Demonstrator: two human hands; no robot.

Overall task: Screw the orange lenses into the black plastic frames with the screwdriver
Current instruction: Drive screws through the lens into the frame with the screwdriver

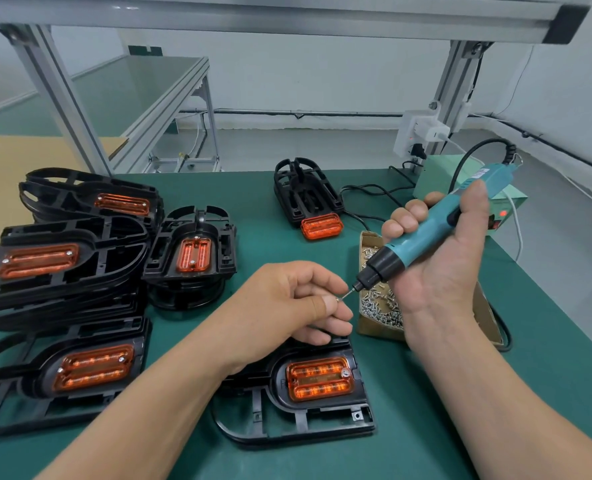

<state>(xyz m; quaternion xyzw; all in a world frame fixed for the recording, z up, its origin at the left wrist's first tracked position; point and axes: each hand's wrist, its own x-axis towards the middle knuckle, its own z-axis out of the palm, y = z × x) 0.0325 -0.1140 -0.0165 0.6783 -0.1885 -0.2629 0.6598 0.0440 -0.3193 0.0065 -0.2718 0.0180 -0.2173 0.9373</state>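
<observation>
Green-matted desk (253,209), assembly shop: my right hand (440,258) wraps the teal screwdriver (422,233), its bit meeting a screw (337,299) pinched by my left hand (287,299) (screw box (379,327) just beside), above a black frame (308,424) holding its orange lens (318,379).

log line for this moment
left hand pinches small silver screw | right hand grips teal electric screwdriver | near orange lens: one seated screw visible

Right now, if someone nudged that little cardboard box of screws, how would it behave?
Probably heavy for its size: the cardboard box is heaped with metal screws. Its thin walls look soft, so they may bow. Open-topped, it could spill if tipped.
</observation>
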